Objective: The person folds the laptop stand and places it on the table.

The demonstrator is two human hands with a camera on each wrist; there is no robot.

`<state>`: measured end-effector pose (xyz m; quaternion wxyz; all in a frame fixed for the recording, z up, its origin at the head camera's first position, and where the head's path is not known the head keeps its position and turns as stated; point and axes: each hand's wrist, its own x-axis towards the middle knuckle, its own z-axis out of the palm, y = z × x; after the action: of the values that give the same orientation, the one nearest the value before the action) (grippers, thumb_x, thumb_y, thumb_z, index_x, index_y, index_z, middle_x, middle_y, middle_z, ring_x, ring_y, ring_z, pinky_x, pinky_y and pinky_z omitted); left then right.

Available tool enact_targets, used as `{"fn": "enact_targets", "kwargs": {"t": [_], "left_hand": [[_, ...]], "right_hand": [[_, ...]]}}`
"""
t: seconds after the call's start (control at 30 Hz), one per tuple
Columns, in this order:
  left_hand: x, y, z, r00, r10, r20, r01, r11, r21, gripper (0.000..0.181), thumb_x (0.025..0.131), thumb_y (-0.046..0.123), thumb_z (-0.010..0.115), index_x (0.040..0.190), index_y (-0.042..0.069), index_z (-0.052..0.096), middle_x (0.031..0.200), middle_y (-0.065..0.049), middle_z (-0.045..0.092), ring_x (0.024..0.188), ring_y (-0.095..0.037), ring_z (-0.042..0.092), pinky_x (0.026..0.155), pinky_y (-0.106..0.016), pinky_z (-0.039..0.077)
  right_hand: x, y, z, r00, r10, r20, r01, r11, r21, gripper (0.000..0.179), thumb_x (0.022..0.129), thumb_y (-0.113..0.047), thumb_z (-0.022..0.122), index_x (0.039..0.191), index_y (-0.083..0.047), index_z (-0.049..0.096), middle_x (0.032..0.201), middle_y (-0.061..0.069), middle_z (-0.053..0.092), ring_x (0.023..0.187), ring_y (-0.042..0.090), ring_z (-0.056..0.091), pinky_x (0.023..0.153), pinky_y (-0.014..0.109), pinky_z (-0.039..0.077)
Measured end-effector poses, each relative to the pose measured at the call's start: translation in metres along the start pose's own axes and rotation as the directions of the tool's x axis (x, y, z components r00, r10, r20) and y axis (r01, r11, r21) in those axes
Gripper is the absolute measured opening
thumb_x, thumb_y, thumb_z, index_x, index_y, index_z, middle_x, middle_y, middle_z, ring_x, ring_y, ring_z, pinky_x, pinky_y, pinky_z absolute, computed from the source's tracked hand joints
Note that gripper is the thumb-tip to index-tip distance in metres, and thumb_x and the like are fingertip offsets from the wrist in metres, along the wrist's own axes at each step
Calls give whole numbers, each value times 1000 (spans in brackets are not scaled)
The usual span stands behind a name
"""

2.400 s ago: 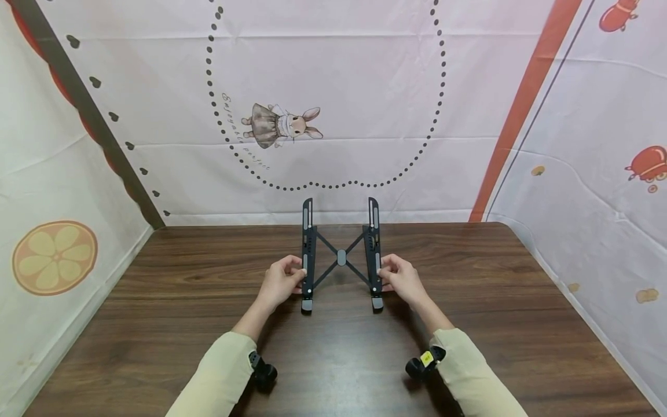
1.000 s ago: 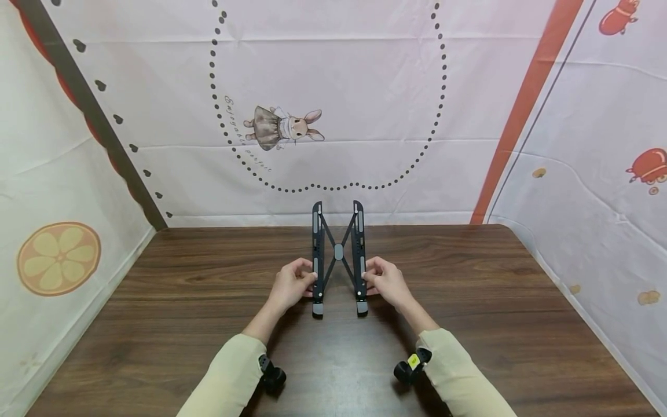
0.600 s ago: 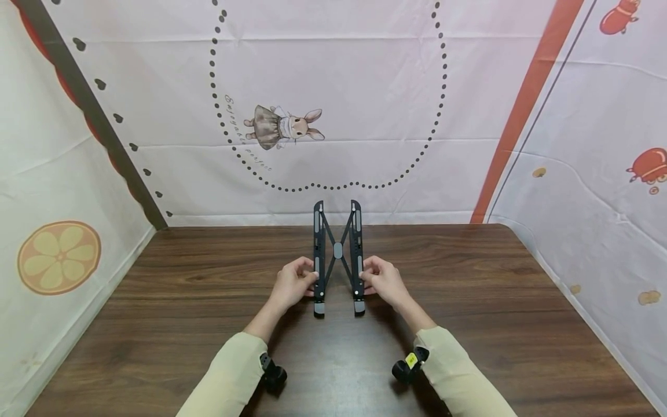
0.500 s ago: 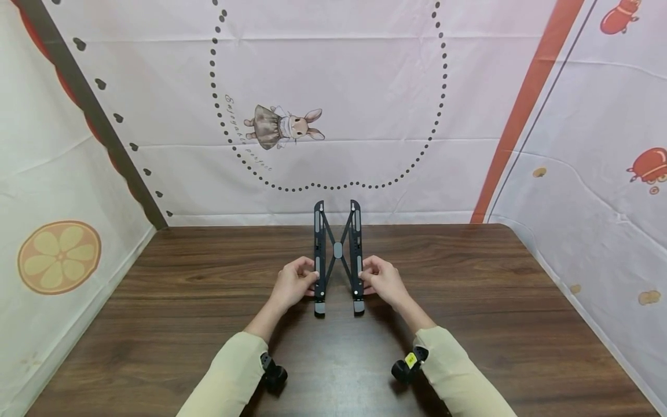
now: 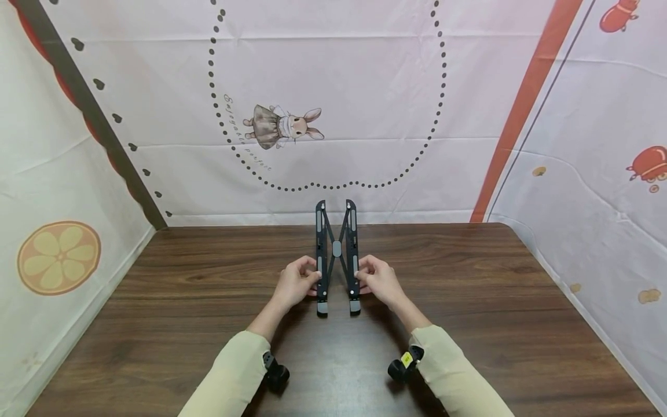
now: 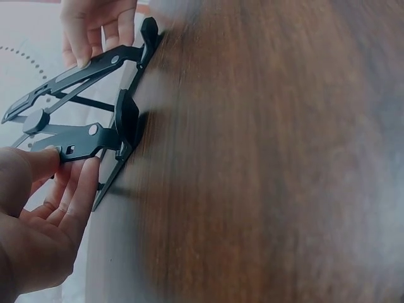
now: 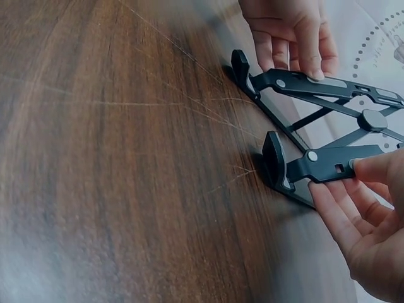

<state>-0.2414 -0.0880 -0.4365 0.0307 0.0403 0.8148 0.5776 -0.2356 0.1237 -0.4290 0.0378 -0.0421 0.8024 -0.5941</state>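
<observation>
A black folding laptop stand [image 5: 336, 249] stands on the table, its two long side rails joined by crossed bars with a grey oval hub. The rails are fairly close together and run away from the person. My left hand [image 5: 294, 284] pinches the left rail between thumb and fingers. On the other side my right hand [image 5: 380, 282] pinches the right rail in the same way. In the left wrist view the stand's rail [image 6: 79, 140] sits between thumb and fingers, with upturned front lips near the tabletop. The right wrist view shows the other rail [image 7: 341, 161] pinched likewise.
The dark wood table [image 5: 182, 324] reaches back to a printed cloth wall [image 5: 365, 104], which the far ends of the stand overlap in the head view. More patterned cloth hangs at the left and right. A black camera [image 5: 276, 373] is strapped to each wrist.
Both hands have moved toward each other, bringing the stand's rails closer together. The crossed bars have narrowed to a steeper X. Both hands keep their grip, and the inward motion is slight over the last half second.
</observation>
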Motion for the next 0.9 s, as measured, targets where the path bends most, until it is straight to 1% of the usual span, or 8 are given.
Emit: {"fn": "enact_targets", "kwargs": {"t": [0.13, 0.3, 0.43, 0.67, 0.83, 0.9], "left_hand": [[1, -1, 3, 1000, 6, 3, -6, 1000, -7, 17, 85, 2, 62, 102, 4, 58, 76, -10, 64, 54, -14, 60, 52, -31, 54], [2, 1, 8, 1000, 10, 11, -10, 1000, -1, 18, 86, 3, 61, 104, 4, 57, 78, -11, 64, 55, -13, 60, 52, -30, 54], [3, 3, 12, 1000, 16, 21, -16, 1000, 11, 19, 87, 4, 61, 106, 3, 57, 80, -11, 64, 57, -14, 61, 52, -30, 54], [3, 5, 16, 999, 29, 19, -30, 999, 12, 18, 87, 5, 61, 104, 3, 57, 79, -12, 64, 56, -14, 60, 51, -30, 54], [3, 5, 18, 999, 32, 21, -33, 999, 4, 18, 87, 4, 61, 104, 2, 57, 79, -12, 64, 56, -14, 61, 52, -30, 54], [3, 5, 19, 999, 33, 22, -33, 999, 3, 18, 87, 4, 61, 104, 2, 57, 79, -11, 64, 56, -14, 61, 52, -30, 54]], "right_hand": [[0, 0, 3, 1000, -7, -8, 7, 1000, -1, 17, 86, -1, 58, 102, 1, 58, 81, 15, 63, 63, 17, 61, 62, 38, 55], [1, -1, 6, 1000, -11, -13, 11, 1000, -8, 14, 86, -2, 58, 100, -2, 59, 79, 11, 63, 63, 17, 61, 61, 37, 55], [1, -1, 8, 1000, -17, -8, 17, 1000, -10, 14, 87, -2, 57, 100, -1, 59, 79, 12, 63, 63, 18, 62, 61, 37, 55], [2, -1, 10, 1000, 2, 1, -2, 1000, -11, 12, 88, -5, 57, 100, -4, 60, 82, 13, 63, 67, 22, 64, 61, 35, 56], [2, 0, 11, 1000, 0, 10, -1, 1000, 7, 16, 88, -7, 58, 103, -2, 60, 86, 19, 63, 72, 28, 65, 63, 39, 55], [2, 0, 11, 1000, -4, 12, 4, 1000, 11, 17, 88, -7, 58, 104, -1, 59, 87, 20, 63, 72, 28, 65, 63, 40, 55]]}}
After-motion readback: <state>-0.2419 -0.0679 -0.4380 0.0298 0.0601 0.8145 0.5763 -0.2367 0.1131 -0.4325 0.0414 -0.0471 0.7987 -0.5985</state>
